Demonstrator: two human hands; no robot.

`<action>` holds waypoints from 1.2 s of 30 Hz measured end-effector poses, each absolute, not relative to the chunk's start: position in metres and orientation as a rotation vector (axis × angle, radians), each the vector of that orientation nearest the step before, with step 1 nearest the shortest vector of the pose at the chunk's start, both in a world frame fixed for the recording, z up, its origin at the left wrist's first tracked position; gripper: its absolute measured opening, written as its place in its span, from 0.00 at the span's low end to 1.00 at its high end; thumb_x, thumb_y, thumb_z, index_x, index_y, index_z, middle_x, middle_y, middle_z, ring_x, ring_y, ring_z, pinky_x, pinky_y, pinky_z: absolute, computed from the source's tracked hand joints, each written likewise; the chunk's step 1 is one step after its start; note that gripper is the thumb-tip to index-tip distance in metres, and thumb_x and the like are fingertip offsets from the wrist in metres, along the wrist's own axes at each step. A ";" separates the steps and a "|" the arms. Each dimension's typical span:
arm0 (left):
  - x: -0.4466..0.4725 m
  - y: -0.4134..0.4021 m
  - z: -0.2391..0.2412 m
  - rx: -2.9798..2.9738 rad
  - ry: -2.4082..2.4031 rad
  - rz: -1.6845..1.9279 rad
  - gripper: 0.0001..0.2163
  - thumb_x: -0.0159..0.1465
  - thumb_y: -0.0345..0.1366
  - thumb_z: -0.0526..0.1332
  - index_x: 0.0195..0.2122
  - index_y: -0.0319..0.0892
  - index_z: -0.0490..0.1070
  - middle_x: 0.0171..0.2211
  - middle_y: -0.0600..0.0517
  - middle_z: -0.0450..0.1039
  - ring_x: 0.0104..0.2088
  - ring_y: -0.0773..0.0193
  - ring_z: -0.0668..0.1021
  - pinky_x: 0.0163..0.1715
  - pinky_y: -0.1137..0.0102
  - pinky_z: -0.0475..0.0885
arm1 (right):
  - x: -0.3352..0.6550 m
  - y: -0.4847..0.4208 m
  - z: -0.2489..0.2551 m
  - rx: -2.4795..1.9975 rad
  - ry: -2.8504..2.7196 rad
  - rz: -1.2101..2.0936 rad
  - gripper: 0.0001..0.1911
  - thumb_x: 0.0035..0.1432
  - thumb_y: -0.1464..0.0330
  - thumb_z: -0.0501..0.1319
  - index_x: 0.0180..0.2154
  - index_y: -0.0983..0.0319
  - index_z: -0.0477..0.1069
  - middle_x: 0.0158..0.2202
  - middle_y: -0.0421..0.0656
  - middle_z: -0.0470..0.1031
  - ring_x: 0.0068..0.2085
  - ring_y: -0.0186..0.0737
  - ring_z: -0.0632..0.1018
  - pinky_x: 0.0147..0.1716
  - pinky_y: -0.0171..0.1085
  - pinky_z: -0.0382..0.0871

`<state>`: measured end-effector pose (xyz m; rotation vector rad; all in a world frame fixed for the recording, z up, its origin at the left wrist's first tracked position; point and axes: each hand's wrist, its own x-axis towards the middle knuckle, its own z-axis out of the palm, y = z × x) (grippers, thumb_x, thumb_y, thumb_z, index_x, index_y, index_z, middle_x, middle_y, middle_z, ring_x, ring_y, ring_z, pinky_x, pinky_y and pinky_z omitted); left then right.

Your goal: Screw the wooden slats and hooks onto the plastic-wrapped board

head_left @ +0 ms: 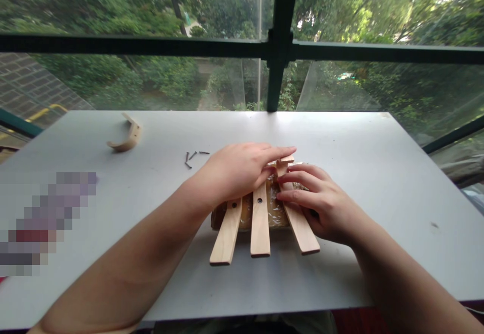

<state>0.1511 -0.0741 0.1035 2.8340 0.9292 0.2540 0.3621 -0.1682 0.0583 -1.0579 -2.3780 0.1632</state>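
Wooden slats (260, 225) (three) under left hand (238, 170) and right hand (321, 205), both flat, unclenched

We see three slats (260, 228) of pale, honey-toned bare wood; two show a small black hole near the upper end. Under them the packet (278, 212) is amber-brown behind clear, glossy wrap. The worktop (359, 147) is plain light grey, with one dark speck (434, 225) on its right part. The nails (194, 156) are dark grey. The curved piece (126, 137) is the same pale wood. The window frame (280, 47) is black, the leaves (113, 1) green, and a patch (49, 218) at left shows purple, grey and red squares
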 end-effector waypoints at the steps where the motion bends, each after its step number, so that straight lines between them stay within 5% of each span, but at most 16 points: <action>1: 0.151 -0.074 0.103 2.833 0.925 0.257 0.22 0.69 0.40 0.51 0.64 0.61 0.56 0.55 0.59 0.72 0.51 0.62 0.76 0.43 0.69 0.69 | 0.362 -0.169 0.060 -1.063 -2.380 0.182 0.16 0.59 0.75 0.60 0.47 0.56 0.74 0.56 0.46 0.71 0.60 0.50 0.65 0.58 0.53 0.66; 11: 0.152 -0.076 0.107 2.791 0.967 0.235 0.22 0.69 0.39 0.51 0.64 0.58 0.58 0.58 0.57 0.71 0.53 0.61 0.75 0.49 0.68 0.69 | 0.364 -0.166 0.059 -1.055 -2.344 0.190 0.16 0.58 0.75 0.60 0.47 0.54 0.74 0.54 0.46 0.71 0.59 0.51 0.67 0.56 0.54 0.69; 16: 0.152 -0.074 0.105 2.807 0.973 0.242 0.23 0.69 0.39 0.52 0.65 0.60 0.56 0.58 0.59 0.71 0.54 0.60 0.75 0.48 0.67 0.69 | 0.374 -0.164 0.059 -1.054 -2.204 0.250 0.27 0.56 0.81 0.55 0.55 0.56 0.66 0.55 0.48 0.70 0.57 0.48 0.70 0.54 0.51 0.70; 23: 0.152 -0.074 0.105 2.828 1.011 0.230 0.24 0.68 0.39 0.52 0.65 0.62 0.54 0.57 0.61 0.71 0.52 0.60 0.76 0.43 0.67 0.70 | 0.397 -0.169 0.066 -1.147 -1.652 0.165 0.16 0.54 0.80 0.55 0.41 0.58 0.73 0.32 0.43 0.70 0.32 0.39 0.73 0.32 0.41 0.67; 30: 0.152 -0.074 0.105 2.818 0.997 0.244 0.23 0.68 0.38 0.53 0.64 0.61 0.56 0.58 0.61 0.70 0.53 0.61 0.75 0.46 0.67 0.69 | 0.396 -0.172 0.067 -1.122 -1.970 0.300 0.15 0.50 0.81 0.57 0.37 0.60 0.72 0.25 0.38 0.66 0.24 0.32 0.64 0.25 0.36 0.57; 36: 0.152 -0.074 0.104 2.814 0.995 0.260 0.21 0.68 0.38 0.52 0.63 0.59 0.58 0.57 0.60 0.71 0.53 0.61 0.75 0.48 0.67 0.69 | 0.393 -0.171 0.069 -1.082 -2.285 0.575 0.13 0.53 0.66 0.66 0.42 0.60 0.72 0.25 0.37 0.71 0.25 0.31 0.68 0.26 0.33 0.61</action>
